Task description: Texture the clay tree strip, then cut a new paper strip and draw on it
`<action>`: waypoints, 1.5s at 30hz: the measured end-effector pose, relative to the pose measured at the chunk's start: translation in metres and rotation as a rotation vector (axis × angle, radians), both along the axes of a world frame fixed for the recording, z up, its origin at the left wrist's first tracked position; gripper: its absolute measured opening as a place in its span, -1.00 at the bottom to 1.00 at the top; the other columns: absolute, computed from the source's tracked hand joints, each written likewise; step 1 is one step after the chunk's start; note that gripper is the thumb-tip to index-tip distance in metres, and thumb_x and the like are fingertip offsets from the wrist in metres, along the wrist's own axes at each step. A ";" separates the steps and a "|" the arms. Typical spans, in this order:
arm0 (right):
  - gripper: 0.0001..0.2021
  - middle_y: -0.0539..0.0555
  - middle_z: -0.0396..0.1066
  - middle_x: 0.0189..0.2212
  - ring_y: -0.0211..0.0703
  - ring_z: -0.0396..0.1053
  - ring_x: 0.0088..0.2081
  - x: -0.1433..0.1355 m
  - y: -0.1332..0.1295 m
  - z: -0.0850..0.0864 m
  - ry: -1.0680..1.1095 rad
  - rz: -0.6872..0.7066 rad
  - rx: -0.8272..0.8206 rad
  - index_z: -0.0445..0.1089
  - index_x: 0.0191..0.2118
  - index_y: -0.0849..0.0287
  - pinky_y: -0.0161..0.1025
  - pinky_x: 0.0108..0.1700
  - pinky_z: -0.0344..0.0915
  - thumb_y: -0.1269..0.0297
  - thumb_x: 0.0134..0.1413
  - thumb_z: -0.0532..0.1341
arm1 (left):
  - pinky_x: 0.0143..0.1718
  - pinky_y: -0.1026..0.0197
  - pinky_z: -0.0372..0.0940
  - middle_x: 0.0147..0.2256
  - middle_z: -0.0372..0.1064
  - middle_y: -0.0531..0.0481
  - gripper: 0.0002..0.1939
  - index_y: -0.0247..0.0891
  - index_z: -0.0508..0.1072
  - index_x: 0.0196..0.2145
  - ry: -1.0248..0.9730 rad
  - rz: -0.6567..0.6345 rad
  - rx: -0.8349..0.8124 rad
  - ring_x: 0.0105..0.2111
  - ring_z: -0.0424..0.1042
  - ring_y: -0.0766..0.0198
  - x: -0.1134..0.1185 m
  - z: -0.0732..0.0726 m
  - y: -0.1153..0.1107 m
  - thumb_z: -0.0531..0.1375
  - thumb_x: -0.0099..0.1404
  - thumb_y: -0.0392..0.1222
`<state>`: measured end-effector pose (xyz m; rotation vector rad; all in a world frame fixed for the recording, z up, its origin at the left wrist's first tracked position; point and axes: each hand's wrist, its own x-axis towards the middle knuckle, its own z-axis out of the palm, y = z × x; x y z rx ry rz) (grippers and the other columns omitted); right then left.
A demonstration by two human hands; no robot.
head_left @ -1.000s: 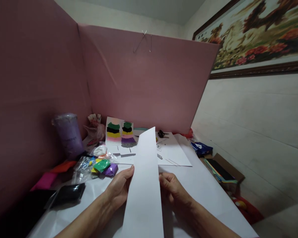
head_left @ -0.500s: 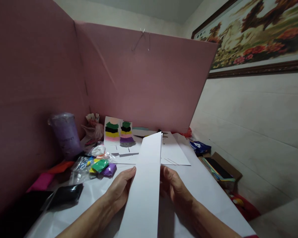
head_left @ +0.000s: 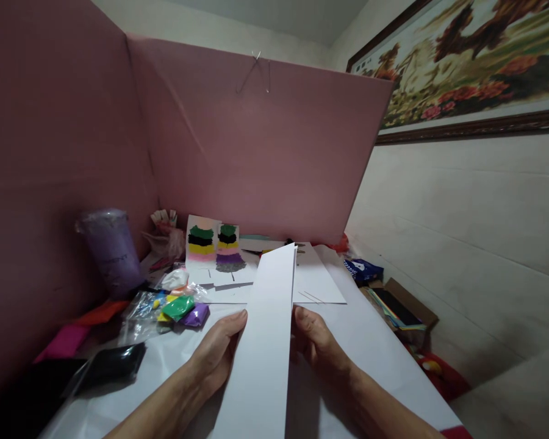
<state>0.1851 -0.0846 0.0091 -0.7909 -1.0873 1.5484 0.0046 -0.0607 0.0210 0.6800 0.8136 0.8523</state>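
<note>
A long folded sheet of white paper (head_left: 260,347) stands up in front of me, its two layers slightly apart at the top right corner. My left hand (head_left: 217,349) grips its left edge, the thumb along the side and the fingertips hidden behind the sheet. At the right edge is my right hand (head_left: 319,342), closed with its thumb against the paper and its other fingers curled, partly hidden. Beyond the folded sheet, a white board (head_left: 320,277) lies on the table, with thin sticks (head_left: 312,297) on it.
Two cards with coloured stripes (head_left: 201,241) stand at the back. On the left are bags of coloured clay (head_left: 178,308), a black packet (head_left: 114,364) and a purple container (head_left: 110,250). A box of coloured paper (head_left: 405,308) sits right of the white table (head_left: 370,360). Pink panels (head_left: 256,146) enclose the back and left.
The view has turned slightly, so the surroundings sit a little further left. Both hands keep their hold on the folded paper, almost unmoved.
</note>
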 end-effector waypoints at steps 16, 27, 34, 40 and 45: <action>-0.63 -0.01 0.28 -0.56 -0.31 0.19 -0.57 -0.003 -0.005 0.010 0.025 0.034 -0.061 0.38 -0.38 0.21 -0.39 -0.63 0.02 -0.06 0.08 0.19 | -0.32 0.11 0.36 -0.38 0.56 -0.17 -0.68 -0.42 0.49 -0.13 -0.043 -0.042 -0.086 -0.37 0.53 0.03 -0.003 -0.003 0.002 0.20 0.22 -0.15; -0.80 -0.12 0.26 -0.63 -0.35 0.15 -0.71 -0.002 -0.008 0.019 -0.219 -0.202 0.008 0.34 -0.25 0.19 -0.41 -0.73 0.09 0.23 -0.03 0.21 | -0.17 0.04 0.34 -0.25 0.53 -0.23 -0.50 -0.40 0.47 -0.08 0.092 -0.050 0.071 -0.21 0.49 -0.05 0.001 -0.001 -0.005 0.27 0.11 0.01; -0.84 -0.15 0.18 -0.62 -0.38 0.14 -0.72 -0.010 -0.017 0.038 -0.501 -0.172 0.165 0.23 -0.40 0.15 -0.41 -0.74 0.06 0.19 0.09 0.16 | -0.08 0.08 0.29 -0.04 0.41 -0.23 -0.44 -0.34 0.47 -0.03 0.571 0.230 0.568 -0.11 0.41 0.01 0.006 -0.002 -0.006 0.24 0.12 0.11; -0.92 -0.09 0.26 -0.59 -0.33 0.20 -0.55 -0.031 -0.024 0.079 -0.868 -0.221 0.364 0.25 -0.44 0.17 -0.37 -0.54 0.09 0.37 0.02 0.18 | -0.03 -0.05 0.25 -0.06 0.47 -0.17 -0.24 -0.20 0.41 0.07 0.258 -0.142 0.478 0.03 0.33 -0.12 -0.002 0.037 -0.022 0.04 0.15 0.41; -0.95 -0.03 0.33 -0.51 -0.28 0.24 -0.50 -0.050 -0.016 0.090 -0.960 -0.188 0.347 0.32 -0.38 0.19 -0.34 -0.47 0.15 0.41 -0.05 0.19 | -0.04 -0.06 0.22 0.06 0.38 -0.17 -0.34 -0.12 0.37 0.10 0.243 -0.186 0.405 0.11 0.26 -0.10 -0.020 0.055 -0.022 0.07 0.19 0.32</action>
